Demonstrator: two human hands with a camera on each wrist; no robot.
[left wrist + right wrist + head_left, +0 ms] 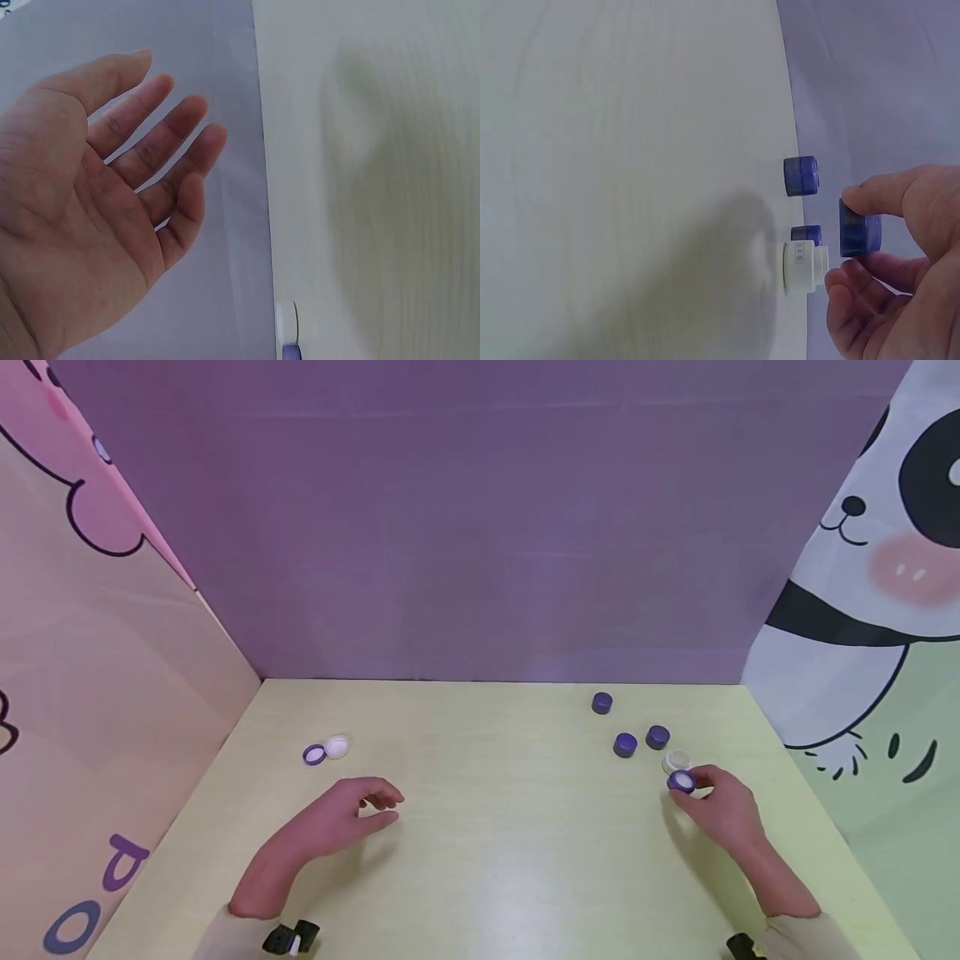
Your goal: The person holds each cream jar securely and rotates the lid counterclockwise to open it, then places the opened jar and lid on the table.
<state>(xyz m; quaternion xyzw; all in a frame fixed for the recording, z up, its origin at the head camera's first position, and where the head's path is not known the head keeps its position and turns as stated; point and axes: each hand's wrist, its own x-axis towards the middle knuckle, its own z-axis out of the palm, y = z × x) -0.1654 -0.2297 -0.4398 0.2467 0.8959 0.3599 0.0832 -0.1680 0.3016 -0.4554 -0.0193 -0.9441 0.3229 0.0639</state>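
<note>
At the near edge, two pale sleeves [236, 937] [813, 939] are cut off by the bottom of the head view, as is part of the black device [742, 947] on the right wrist. Of the two hands, the left hand [348, 817] is over the bench [495, 843] with fingers loosely bent, well parted from the thumb, holding nothing. The right hand [722, 810] pinches a small purple jar [681, 782] between thumb and fingers, raised off the bench on the right side; its pale inside is too small to read. Just beyond, a white jar [677, 758] is partly covered by it in that view; the white jar's label is illegible. To the left, a purple-rimmed disc [314, 754] and a white disc [337, 746] lie side by side, both cropped in the left wrist view. Farther on the right are three purple jars [625, 745] [657, 737] [602, 702]; in the right wrist view one is mostly hidden behind the white jar. Behind hangs a purple backdrop [480, 527].
</note>
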